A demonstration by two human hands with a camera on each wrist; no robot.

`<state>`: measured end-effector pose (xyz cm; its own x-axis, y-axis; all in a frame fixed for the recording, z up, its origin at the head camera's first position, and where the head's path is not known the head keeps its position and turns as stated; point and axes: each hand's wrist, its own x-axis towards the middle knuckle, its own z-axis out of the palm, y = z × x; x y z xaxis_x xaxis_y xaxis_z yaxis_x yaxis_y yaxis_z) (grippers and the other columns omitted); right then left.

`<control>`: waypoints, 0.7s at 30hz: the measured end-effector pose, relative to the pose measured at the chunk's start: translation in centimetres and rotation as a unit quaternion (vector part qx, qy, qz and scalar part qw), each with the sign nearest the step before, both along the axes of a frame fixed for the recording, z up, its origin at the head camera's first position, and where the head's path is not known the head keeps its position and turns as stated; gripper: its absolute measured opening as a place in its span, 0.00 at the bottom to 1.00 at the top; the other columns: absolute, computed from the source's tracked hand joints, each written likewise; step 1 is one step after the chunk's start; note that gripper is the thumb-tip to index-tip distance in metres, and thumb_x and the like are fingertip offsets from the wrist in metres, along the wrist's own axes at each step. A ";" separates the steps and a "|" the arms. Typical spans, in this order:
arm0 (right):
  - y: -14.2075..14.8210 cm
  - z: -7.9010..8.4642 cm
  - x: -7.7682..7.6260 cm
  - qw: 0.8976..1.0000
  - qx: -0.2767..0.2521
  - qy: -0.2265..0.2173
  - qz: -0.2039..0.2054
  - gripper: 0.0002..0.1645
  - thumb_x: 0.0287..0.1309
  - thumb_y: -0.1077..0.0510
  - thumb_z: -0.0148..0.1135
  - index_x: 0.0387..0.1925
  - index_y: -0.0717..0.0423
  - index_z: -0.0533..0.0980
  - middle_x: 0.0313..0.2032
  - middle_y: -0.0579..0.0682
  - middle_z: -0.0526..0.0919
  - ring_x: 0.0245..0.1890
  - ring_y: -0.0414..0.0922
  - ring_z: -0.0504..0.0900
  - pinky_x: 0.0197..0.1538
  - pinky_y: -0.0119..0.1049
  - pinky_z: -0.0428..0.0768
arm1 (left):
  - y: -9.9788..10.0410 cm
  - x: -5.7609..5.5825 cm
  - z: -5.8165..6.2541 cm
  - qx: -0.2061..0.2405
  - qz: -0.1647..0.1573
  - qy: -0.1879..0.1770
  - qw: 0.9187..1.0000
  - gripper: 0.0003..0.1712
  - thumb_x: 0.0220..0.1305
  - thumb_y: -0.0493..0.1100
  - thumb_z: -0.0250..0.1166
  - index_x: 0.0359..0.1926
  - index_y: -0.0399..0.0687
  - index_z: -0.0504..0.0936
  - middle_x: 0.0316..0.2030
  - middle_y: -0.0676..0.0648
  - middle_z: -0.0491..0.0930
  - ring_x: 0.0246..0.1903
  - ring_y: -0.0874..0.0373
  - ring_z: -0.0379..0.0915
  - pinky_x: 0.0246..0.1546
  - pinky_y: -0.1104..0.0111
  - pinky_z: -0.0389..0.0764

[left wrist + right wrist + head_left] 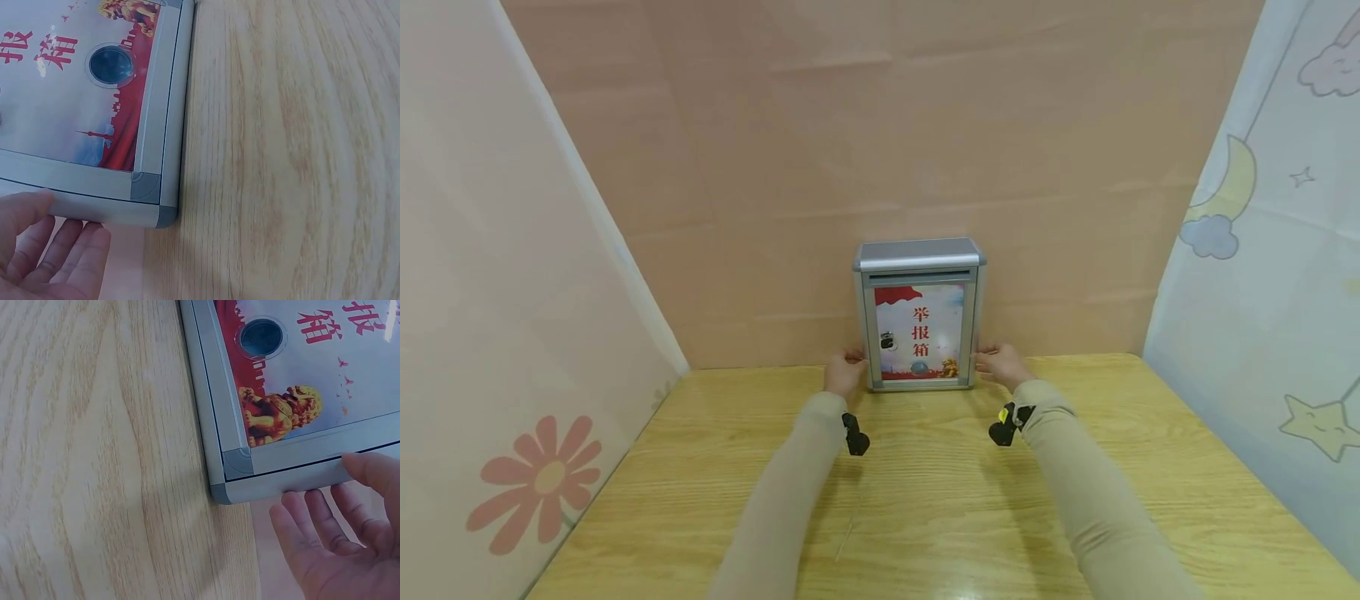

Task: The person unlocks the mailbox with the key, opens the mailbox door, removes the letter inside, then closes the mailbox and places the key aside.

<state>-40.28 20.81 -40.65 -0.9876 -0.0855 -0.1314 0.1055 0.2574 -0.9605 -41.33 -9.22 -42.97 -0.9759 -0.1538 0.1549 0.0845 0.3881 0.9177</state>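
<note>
A silver-grey metal report box (936,304) stands upright at the table's back edge, against the backdrop. Red Chinese characters, a golden lion and a dark round window mark its front panel, and a slot runs below its lid. My left hand (846,373) grips the box's left side low down; in the left wrist view its thumb (31,206) lies on the side frame. Opposite, my right hand (1002,365) holds the lower right side, with the thumb (369,469) at the frame and the bent fingers (322,515) along the side wall.
The light wood-grain table (925,500) spreads out in front of the box. An orange-brown backdrop (775,167) hangs behind it. Pale printed curtains close off the left (490,250) and right (1285,317) sides. Black wrist cameras are strapped on both forearms.
</note>
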 end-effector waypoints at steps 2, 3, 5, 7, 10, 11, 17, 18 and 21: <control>-0.1 0.1 -0.1 1.000 0.009 0.003 0.003 0.28 0.72 0.60 0.46 0.64 0.77 0.55 0.63 0.73 0.61 0.64 0.66 0.66 0.65 0.53 0.70 | 0.1 0.0 0.2 0.009 0.006 -0.008 1.000 0.11 0.61 0.35 0.65 0.43 0.34 0.81 0.39 0.37 0.82 0.40 0.47 0.78 0.40 0.62 0.80; -0.1 0.1 0.0 1.000 0.015 0.006 0.005 0.28 0.72 0.60 0.46 0.64 0.77 0.55 0.62 0.73 0.61 0.63 0.66 0.67 0.65 0.53 0.71 | 0.0 0.1 0.2 0.012 0.004 -0.006 1.000 0.10 0.61 0.36 0.66 0.42 0.34 0.81 0.38 0.38 0.82 0.39 0.47 0.78 0.39 0.62 0.80; 0.0 0.2 0.0 1.000 0.023 0.012 0.008 0.28 0.72 0.60 0.47 0.62 0.77 0.56 0.61 0.73 0.62 0.62 0.66 0.68 0.64 0.52 0.72 | -0.1 0.2 0.4 0.018 0.003 -0.009 1.000 0.10 0.60 0.36 0.66 0.42 0.35 0.82 0.37 0.38 0.82 0.38 0.48 0.78 0.39 0.61 0.80; 0.0 0.3 0.2 0.999 0.032 0.020 0.019 0.27 0.72 0.60 0.48 0.61 0.77 0.57 0.60 0.73 0.63 0.61 0.67 0.69 0.63 0.51 0.73 | -0.4 0.5 0.4 0.017 -0.005 0.011 1.000 0.08 0.59 0.38 0.67 0.39 0.37 0.82 0.34 0.40 0.82 0.35 0.50 0.78 0.35 0.63 0.80; 0.4 0.6 0.8 0.998 0.047 0.031 0.040 0.26 0.72 0.59 0.48 0.60 0.77 0.57 0.58 0.72 0.64 0.60 0.67 0.70 0.61 0.49 0.76 | -0.5 1.2 0.4 0.012 -0.005 0.020 1.000 0.08 0.58 0.37 0.68 0.38 0.37 0.82 0.33 0.41 0.81 0.34 0.50 0.77 0.35 0.64 0.80; 0.5 0.7 1.0 0.997 0.052 0.035 0.051 0.26 0.72 0.59 0.48 0.60 0.77 0.57 0.57 0.72 0.64 0.59 0.67 0.71 0.60 0.49 0.76 | -0.5 1.6 0.5 0.009 -0.004 0.026 1.000 0.08 0.58 0.37 0.67 0.38 0.36 0.81 0.33 0.40 0.81 0.34 0.50 0.77 0.34 0.64 0.80; 1.3 1.2 2.9 0.994 0.058 0.026 0.093 0.24 0.72 0.60 0.48 0.58 0.76 0.57 0.59 0.73 0.62 0.58 0.66 0.72 0.59 0.46 0.78 | -0.6 4.5 0.9 0.020 -0.016 0.005 1.000 0.10 0.62 0.35 0.64 0.42 0.33 0.79 0.34 0.41 0.79 0.33 0.54 0.74 0.30 0.72 0.75; 1.3 1.3 3.2 0.994 0.058 0.020 0.093 0.24 0.71 0.60 0.49 0.58 0.75 0.57 0.60 0.73 0.61 0.58 0.65 0.72 0.59 0.45 0.78 | -0.6 4.9 0.9 0.028 -0.022 0.001 0.999 0.10 0.62 0.35 0.64 0.42 0.33 0.79 0.34 0.41 0.78 0.32 0.55 0.73 0.30 0.72 0.75; 1.4 1.6 4.2 0.993 0.069 0.008 0.095 0.26 0.70 0.60 0.51 0.58 0.76 0.57 0.61 0.73 0.61 0.56 0.64 0.74 0.56 0.42 0.80 | -1.0 6.1 1.0 0.047 -0.041 -0.018 0.998 0.10 0.62 0.36 0.65 0.42 0.34 0.78 0.35 0.42 0.77 0.33 0.56 0.73 0.34 0.68 0.79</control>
<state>-36.12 22.17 -39.07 -0.9576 -0.2526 -0.1387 0.0271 0.4002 -0.9160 -35.24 -10.19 -41.98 -0.9905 -0.0862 0.1072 0.0776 0.2941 0.9526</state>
